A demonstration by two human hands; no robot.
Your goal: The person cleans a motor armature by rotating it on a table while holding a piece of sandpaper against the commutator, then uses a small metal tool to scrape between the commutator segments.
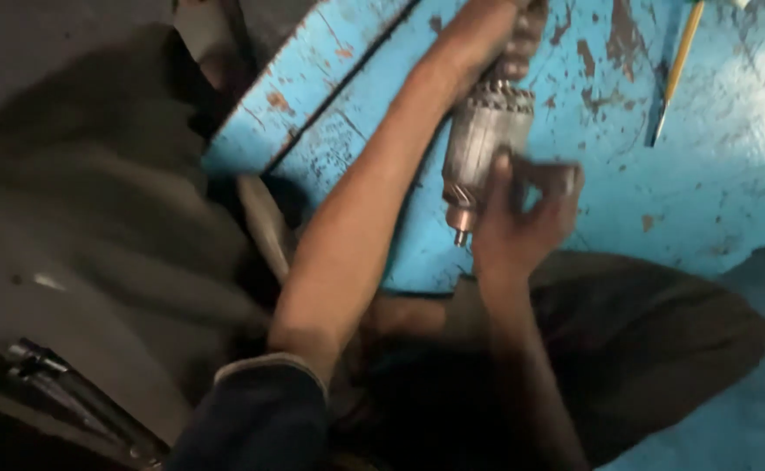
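A grey metal motor armature (478,148) with a short shaft at its lower end is held over a chipped blue wooden board (627,166). My left hand (515,35) grips its upper end near the top edge of the view, the bare forearm reaching up from a dark rolled sleeve. My right hand (522,218) holds a small flat dark piece, blurred, against the armature's lower side, thumb and fingers pinched on it. The armature's top end is hidden by my left hand.
A thin yellow-handled tool (675,74) lies on the blue board at the upper right. Dark trousers (644,340) fill the lower middle. Grey floor (77,218) lies to the left, with dark metal rods (68,392) at the lower left corner.
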